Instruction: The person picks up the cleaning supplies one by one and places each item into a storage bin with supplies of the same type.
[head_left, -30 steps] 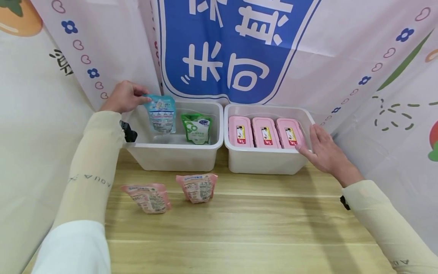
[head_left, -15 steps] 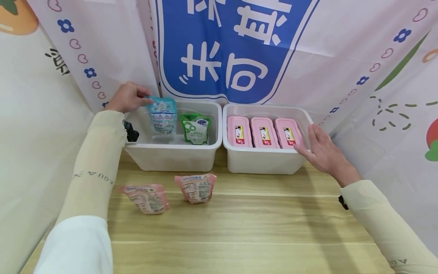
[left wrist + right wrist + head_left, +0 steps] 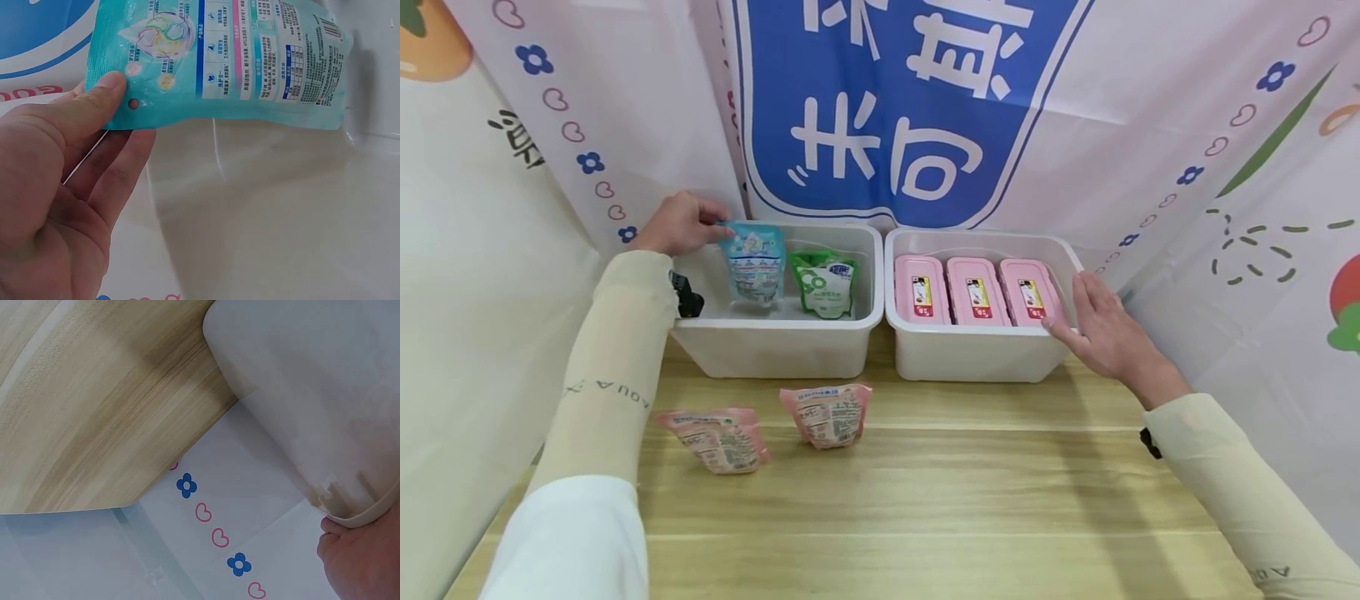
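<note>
My left hand (image 3: 679,225) pinches the top corner of a blue laundry pod pouch (image 3: 754,271), which hangs upright inside the left white bin (image 3: 775,354). In the left wrist view, the thumb lies over the corner of the pouch near its round hole. A green-and-white pouch (image 3: 826,287) stands to its right in the same bin. My right hand (image 3: 1108,337) rests at the right end of the other white bin (image 3: 973,358), fingers straight along its side and thumb at the front rim. Three pink lidded boxes (image 3: 977,292) fill that bin in a row.
Two pink pouches, one at left (image 3: 718,442) and one nearer the middle (image 3: 827,417), stand on the wooden table (image 3: 940,500) in front of the left bin. A printed cloth (image 3: 895,108) hangs right behind the bins, and white cloth also borders both sides.
My left hand has lowered the blue laundry pod pouch slightly deeper into the left bin. The right hand keeps its place at the bin; the whole view has shifted a little.
</note>
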### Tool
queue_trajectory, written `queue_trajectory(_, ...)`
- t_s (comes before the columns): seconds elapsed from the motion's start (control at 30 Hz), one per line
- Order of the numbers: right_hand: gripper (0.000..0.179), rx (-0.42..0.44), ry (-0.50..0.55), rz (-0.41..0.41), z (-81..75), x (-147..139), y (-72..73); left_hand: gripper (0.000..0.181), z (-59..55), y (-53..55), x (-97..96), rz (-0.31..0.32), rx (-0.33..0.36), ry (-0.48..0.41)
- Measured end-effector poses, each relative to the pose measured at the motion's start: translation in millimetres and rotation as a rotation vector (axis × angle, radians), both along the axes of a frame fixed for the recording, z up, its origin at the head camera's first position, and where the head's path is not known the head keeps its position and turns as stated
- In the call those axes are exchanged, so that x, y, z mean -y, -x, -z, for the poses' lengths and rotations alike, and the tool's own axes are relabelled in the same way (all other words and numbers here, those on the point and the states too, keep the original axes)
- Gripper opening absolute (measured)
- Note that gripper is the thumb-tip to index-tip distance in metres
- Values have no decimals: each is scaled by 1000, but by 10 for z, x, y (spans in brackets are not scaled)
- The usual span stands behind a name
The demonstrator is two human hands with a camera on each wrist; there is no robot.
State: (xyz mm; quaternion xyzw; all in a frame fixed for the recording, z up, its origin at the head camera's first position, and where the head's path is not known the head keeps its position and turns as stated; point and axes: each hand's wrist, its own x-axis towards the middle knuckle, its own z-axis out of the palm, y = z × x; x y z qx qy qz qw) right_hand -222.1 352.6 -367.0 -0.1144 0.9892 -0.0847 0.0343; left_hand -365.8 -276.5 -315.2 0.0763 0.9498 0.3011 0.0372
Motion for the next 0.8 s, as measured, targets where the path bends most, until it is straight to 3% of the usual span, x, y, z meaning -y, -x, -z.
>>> queue_trajectory(0.6, 99, 3, -11, 15, -22, -13, -16, 34, 51, 75, -49, 4, 63, 37)
queue_trajectory(0.8, 99, 9, -4, 12, -10, -7, -8, 32, 127, 80, -30, 8, 66, 26)
